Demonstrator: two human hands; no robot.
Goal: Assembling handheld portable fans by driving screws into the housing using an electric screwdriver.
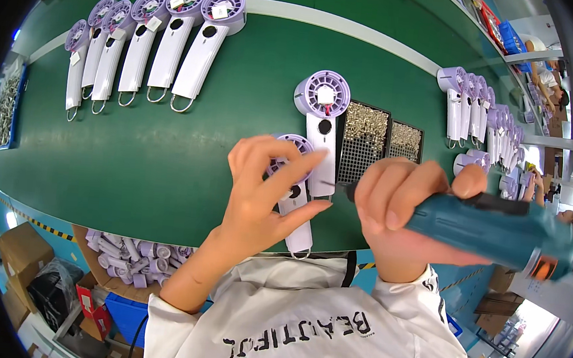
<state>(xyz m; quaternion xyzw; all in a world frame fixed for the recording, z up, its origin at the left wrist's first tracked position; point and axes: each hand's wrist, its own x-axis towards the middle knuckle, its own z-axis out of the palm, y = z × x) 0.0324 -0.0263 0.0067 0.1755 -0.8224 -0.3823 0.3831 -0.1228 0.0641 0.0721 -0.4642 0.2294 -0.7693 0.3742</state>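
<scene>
My right hand is wrapped around a teal electric screwdriver, its bit pointing left toward my left hand. That left hand hovers over a white and purple handheld fan, with thumb and fingers apart; it covers much of the fan's head. Whether the fingers touch the fan I cannot tell. Just beyond lies a second handheld fan, its round purple head away from me and a white tag on its hub. Right of it stands a black screw tray filled with small metal screws in its far part.
A smaller screw tray adjoins the first. Several fans lie in a row at the far left of the green table; more fans stand at the right. Below the table's left edge is a box of purple and white parts.
</scene>
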